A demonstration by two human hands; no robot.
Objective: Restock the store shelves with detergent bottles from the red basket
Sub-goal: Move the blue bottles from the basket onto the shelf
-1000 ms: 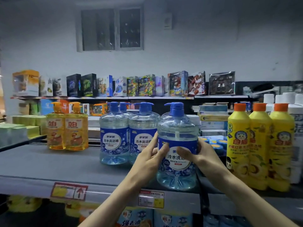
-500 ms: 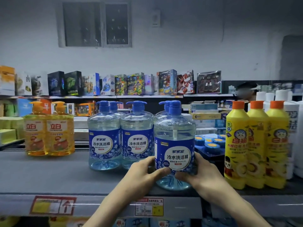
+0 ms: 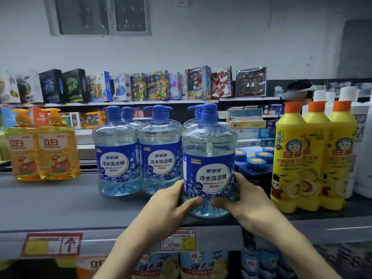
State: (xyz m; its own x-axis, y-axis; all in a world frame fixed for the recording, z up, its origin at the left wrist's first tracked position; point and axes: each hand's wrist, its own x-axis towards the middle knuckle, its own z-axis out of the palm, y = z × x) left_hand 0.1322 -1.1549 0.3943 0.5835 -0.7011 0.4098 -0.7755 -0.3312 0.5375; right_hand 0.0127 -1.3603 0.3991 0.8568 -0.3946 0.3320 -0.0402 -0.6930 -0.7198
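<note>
**Item held.** Clear round detergent bottle with blue pump top and blue label (image 3: 209, 168) — upright, base on the grey store shelf (image 3: 50, 202), close to its front edge. Label faces the camera. It stands in front of and just right of two matching clear blue-pump bottles (image 3: 117, 154), with more blue pump heads showing directly behind it.

**Left hand** (image 3: 167, 210). Fingers (image 3: 177, 188) curled round the bottle's lower left side, thumb laid across the lower front.

**Right hand** (image 3: 251, 206). Wrapped round the lower right side, thumb meeting the other under the label; both hands hold the bottle.

**Same shelf, left.** Two amber pump bottles with orange tops (image 3: 42, 150), touching each other, well apart from the held bottle.

**Same shelf, right.** Three yellow squeeze bottles with orange caps (image 3: 310, 162) in a tight row, near the right hand; tall white bottles (image 3: 362, 137) beyond them.

**Shelf edge.** White-and-yellow price tag (image 3: 177, 241) below the hands; red-bordered arrow tag (image 3: 51, 245) further left.

**Background.** Row of boxed toys (image 3: 141, 85) on a higher far shelf — print too blurred to read.
</note>
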